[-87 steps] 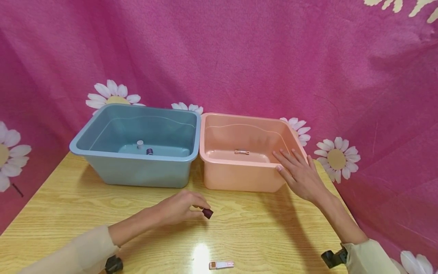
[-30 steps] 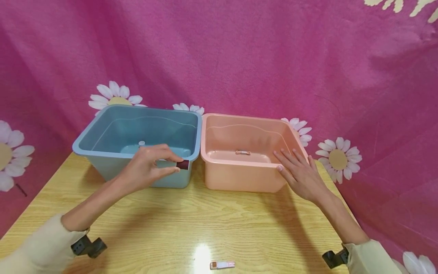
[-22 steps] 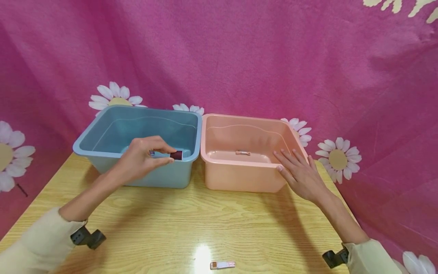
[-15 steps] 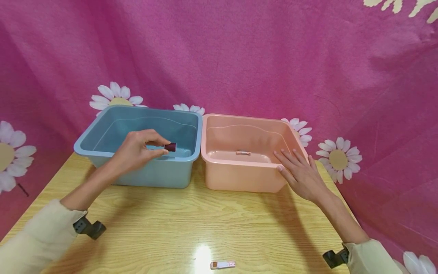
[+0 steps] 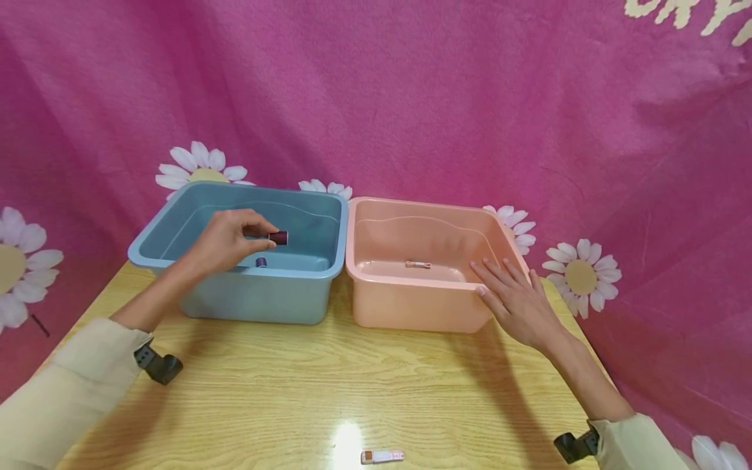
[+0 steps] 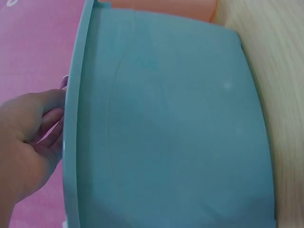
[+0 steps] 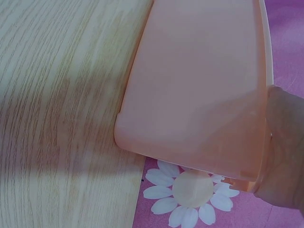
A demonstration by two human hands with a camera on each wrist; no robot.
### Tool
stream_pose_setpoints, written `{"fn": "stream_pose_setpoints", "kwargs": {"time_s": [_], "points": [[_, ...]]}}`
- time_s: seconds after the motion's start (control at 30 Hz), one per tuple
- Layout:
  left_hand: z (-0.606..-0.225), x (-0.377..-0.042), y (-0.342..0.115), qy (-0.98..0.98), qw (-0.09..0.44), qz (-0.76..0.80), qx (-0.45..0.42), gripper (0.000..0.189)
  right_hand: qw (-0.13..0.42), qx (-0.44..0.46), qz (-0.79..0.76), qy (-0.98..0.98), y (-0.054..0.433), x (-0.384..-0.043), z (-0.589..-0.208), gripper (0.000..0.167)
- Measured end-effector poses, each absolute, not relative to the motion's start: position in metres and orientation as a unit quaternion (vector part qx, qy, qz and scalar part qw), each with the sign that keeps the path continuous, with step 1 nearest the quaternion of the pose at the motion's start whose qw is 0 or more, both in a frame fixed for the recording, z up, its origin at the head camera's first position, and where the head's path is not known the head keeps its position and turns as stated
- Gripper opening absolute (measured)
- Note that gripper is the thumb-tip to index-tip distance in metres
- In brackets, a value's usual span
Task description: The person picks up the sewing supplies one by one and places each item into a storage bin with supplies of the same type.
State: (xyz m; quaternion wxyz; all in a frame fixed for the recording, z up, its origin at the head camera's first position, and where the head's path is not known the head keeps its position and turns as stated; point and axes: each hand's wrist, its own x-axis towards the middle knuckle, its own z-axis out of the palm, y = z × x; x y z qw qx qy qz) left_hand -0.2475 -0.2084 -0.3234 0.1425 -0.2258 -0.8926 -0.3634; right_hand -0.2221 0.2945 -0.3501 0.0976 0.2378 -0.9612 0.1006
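My left hand [image 5: 226, 240] pinches a dark maroon thread spool [image 5: 279, 237] between thumb and fingertips, over the blue tub [image 5: 252, 297]. Below it, on the tub floor, lies a purple thread spool [image 5: 261, 262]. In the left wrist view the hand [image 6: 28, 142] shows behind the tub's rim, which hides most of the spool. My right hand [image 5: 519, 303] rests on the front right corner of the peach tub [image 5: 411, 305], fingers spread over its rim. A small banded bundle [image 5: 418, 264] lies on the peach tub's floor.
Both tubs stand side by side at the back of the wooden table [image 5: 294, 391], against a pink flowered cloth [image 5: 376, 98]. Near the table's front lies a small flat pink-and-white strip [image 5: 382, 456] with a brown end.
My left hand has carried the maroon spool from low over the table, up and leftward past the blue tub's front rim, over its inside. The right hand has stayed in place.
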Motion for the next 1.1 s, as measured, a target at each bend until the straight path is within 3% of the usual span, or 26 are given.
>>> {"fn": "stream_pose_setpoints", "kwargs": {"time_s": [1.1], "points": [[-0.325,-0.291,-0.231,-0.930,0.079,-0.324,-0.157,0.023,0.093,0.241,0.102,-0.961,0.295,-0.222,-0.349,0.051]]}}
